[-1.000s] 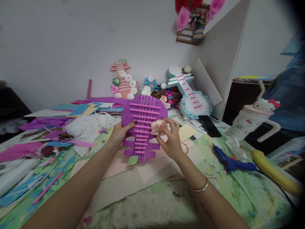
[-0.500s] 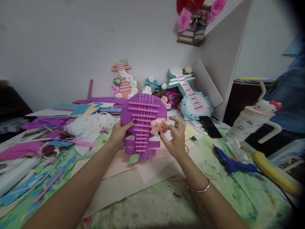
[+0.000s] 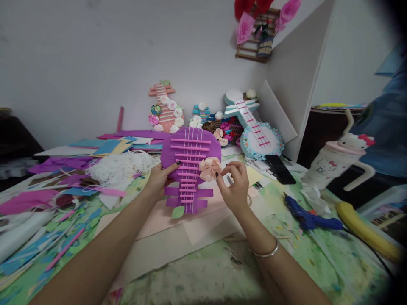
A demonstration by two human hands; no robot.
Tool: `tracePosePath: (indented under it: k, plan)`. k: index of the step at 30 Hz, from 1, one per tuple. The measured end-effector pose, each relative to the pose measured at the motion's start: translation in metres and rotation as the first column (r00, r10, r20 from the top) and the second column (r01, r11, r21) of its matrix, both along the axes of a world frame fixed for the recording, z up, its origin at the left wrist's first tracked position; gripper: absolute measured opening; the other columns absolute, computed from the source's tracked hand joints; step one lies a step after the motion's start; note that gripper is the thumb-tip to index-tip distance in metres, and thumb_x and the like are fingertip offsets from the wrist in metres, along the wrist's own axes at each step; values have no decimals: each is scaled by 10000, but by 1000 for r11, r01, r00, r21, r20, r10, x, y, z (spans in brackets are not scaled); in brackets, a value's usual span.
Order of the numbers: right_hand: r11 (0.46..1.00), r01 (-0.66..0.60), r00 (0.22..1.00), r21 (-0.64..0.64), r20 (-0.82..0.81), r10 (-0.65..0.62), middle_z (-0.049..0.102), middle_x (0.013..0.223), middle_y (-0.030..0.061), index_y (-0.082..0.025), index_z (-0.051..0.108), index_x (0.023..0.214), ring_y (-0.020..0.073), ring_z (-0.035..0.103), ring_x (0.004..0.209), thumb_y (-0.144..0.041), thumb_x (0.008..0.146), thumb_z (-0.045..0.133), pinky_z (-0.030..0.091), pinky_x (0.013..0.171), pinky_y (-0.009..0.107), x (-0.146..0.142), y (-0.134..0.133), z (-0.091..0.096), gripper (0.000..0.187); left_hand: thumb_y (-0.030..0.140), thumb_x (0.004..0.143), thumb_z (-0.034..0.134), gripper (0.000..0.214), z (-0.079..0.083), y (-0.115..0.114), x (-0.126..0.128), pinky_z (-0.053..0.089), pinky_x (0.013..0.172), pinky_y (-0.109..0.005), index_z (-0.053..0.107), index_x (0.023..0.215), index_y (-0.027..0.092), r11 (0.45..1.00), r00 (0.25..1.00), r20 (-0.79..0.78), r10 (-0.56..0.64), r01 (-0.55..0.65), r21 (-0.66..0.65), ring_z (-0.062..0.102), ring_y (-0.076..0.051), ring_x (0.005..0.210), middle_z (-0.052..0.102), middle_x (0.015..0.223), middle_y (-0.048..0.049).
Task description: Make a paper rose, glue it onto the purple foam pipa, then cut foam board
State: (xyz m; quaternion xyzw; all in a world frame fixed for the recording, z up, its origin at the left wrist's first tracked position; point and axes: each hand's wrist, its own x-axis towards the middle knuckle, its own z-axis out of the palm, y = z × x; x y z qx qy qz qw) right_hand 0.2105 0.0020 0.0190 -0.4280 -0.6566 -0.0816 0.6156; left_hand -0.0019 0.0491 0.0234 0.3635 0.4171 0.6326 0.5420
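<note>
My left hand (image 3: 159,180) grips the left edge of a purple paper guitar (image 3: 190,161), held upright with pink cross strips and white strings. A green leaf (image 3: 177,212) hangs at its lower end. A peach paper flower (image 3: 209,168) sits on the guitar's right side. My right hand (image 3: 234,184) is just right of the flower, fingers curled, thumb and forefinger touching its edge.
Pink and white sheets (image 3: 178,237) lie under my arms. A blue glue gun (image 3: 310,217) and a yellow object (image 3: 365,228) lie right. White string (image 3: 119,165) and paper scraps fill the left. Finished paper guitars (image 3: 254,127) lean on the wall. A cat-shaped cup (image 3: 337,159) and black phone (image 3: 280,168) stand right.
The flower has gone from my right hand's grasp onto the guitar's right side. My right fingers spread, then curled back close beside it. The guitar hardly moved.
</note>
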Motion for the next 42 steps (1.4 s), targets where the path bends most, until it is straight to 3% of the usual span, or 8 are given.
tracePosePath:
  k: [5, 9, 13, 18, 25, 35, 39, 42]
  plan:
    - [965, -128, 936, -230, -350, 40, 517, 863, 25, -204, 515, 753, 165, 510, 811, -244, 746, 573, 409, 660, 290, 9, 10, -4, 71, 178, 612, 827, 336, -11, 10, -8, 585, 527, -251, 683, 910, 123, 999, 999, 16, -33, 33, -15, 684, -154, 582, 741, 802, -58]
    - [856, -325, 825, -402, -563, 49, 565, 924, 24, -199, 523, 876, 141, 526, 744, -265, 676, 596, 436, 656, 285, 15, 22, -14, 222, 155, 642, 808, 287, -16, 14, -9, 570, 520, -214, 677, 897, 134, 1000, 995, 103, 1, -1, -5, 677, -130, 571, 737, 773, -32]
    - [681, -541, 763, -494, -629, 150, 632, 983, 54, -187, 564, 914, 161, 612, 797, -312, 631, 689, 501, 683, 306, 10, 23, -17, 334, 107, 742, 715, 197, -19, 13, -4, 584, 567, -215, 662, 924, 165, 1000, 974, 226, 13, -11, -7, 681, -112, 602, 737, 788, -5]
    - [529, -695, 650, -488, -740, 172, 628, 1045, 68, -198, 546, 987, 167, 642, 813, -322, 528, 807, 545, 666, 316, 4, 15, -13, 543, 81, 803, 636, 186, -17, 9, 5, 604, 714, -260, 651, 953, 191, 1000, 932, 362, -2, 0, 5, 708, -132, 724, 743, 818, -10]
    - [346, -867, 446, -359, -869, 215, 702, 859, 78, -153, 652, 864, 195, 681, 777, -244, 529, 832, 543, 738, 334, 1, 8, -8, 391, 21, 832, 522, 320, -12, -3, 24, 558, 920, -401, 632, 1061, 215, 996, 860, 503, -90, 71, 57, 693, -182, 956, 743, 976, -24]
    - [484, -875, 127, -17, -972, 196, 722, 842, 1, -207, 650, 802, 154, 667, 775, -273, 629, 789, 553, 817, 342, -5, 13, -13, 231, 32, 706, 618, 521, -7, -22, 29, 462, 1015, -508, 596, 1174, 260, 923, 824, 422, -378, 303, 236, 640, -259, 1084, 722, 1069, -30]
    - [569, -821, 85, 40, -978, 192, 696, 715, -22, -201, 628, 717, 122, 640, 663, -233, 608, 789, 568, 729, 277, 8, 23, -13, 197, 74, 605, 658, 564, -10, -16, 5, 461, 997, -489, 613, 1148, 223, 845, 816, 251, -521, 451, 289, 617, -305, 1113, 713, 1080, -77]
    - [624, -780, 98, 45, -976, 194, 667, 646, -39, -197, 613, 683, 98, 614, 590, -220, 588, 797, 555, 619, 218, 25, 31, -10, 208, 211, 555, 709, 460, -11, -4, -24, 556, 805, -406, 658, 1012, 202, 863, 850, 203, -487, 432, 262, 697, -285, 883, 742, 851, -66]
